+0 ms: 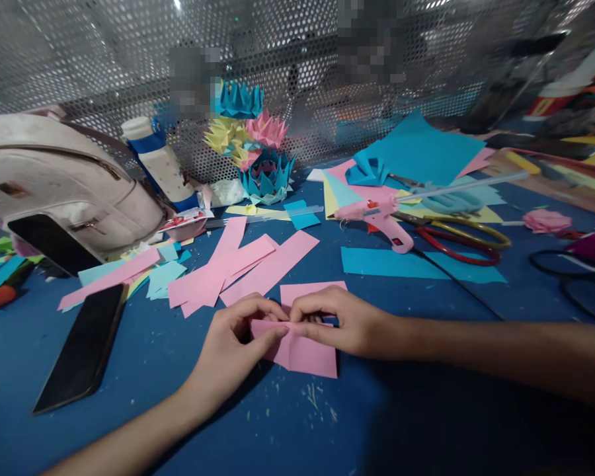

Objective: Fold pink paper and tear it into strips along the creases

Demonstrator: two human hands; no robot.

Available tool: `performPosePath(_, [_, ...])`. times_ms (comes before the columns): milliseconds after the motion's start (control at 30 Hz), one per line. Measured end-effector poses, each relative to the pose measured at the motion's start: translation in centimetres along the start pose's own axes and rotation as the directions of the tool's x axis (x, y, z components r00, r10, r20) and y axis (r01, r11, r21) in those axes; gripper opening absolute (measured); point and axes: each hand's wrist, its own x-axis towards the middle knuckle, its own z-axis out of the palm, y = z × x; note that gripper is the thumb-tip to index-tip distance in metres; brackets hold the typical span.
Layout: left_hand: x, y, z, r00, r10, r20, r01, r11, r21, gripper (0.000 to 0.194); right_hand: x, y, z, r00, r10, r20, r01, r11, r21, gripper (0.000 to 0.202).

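Observation:
Both my hands meet over a small piece of pink paper (pixel 312 354) with a crease down its middle. My left hand (pixel 242 337) pinches its upper edge between thumb and fingers. Close beside it, my right hand (pixel 344 320) pinches the same edge near the crease. Another piece of pink paper (pixel 317 288) shows just behind my fingers; whether the two are joined is hidden. Beyond my hands lie several pink paper strips (pixel 272 264), overlapping one another.
A black phone (pixel 82 350) lies at left, near a white backpack (pixel 64 172) and a bottle (pixel 161 158). Folded paper flowers (pixel 268 172) stand at the back. At right are a pink glue gun (pixel 377 215), scissors (pixel 456 241), a blue strip (pixel 377 261) and blue sheets (pixel 421 155).

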Motion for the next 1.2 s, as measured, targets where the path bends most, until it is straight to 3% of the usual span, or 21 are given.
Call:
performPosePath(233, [0.05, 0.12, 0.08, 0.998, -0.055, -0.005, 0.055, 0.998, 0.026, 0.003, 0.10, 0.01, 0.19, 0.999, -0.029, -0.028, 0.029, 0.999, -0.025, 0.018])
performPosePath(600, [0.06, 0.63, 0.44, 0.994, -0.108, -0.011, 0.108, 0.993, 0.045, 0.005, 0.17, -0.09, 0.20, 0.999, 0.027, -0.035, -0.025, 0.999, 0.047, 0.004])
performPosePath(1200, [0.59, 0.82, -0.39, 0.987, -0.159, 0.038, 0.160, 0.987, -0.012, 0.008, 0.11, 0.23, 0.25, 0.994, 0.058, -0.094, -0.046, 0.990, 0.133, 0.019])
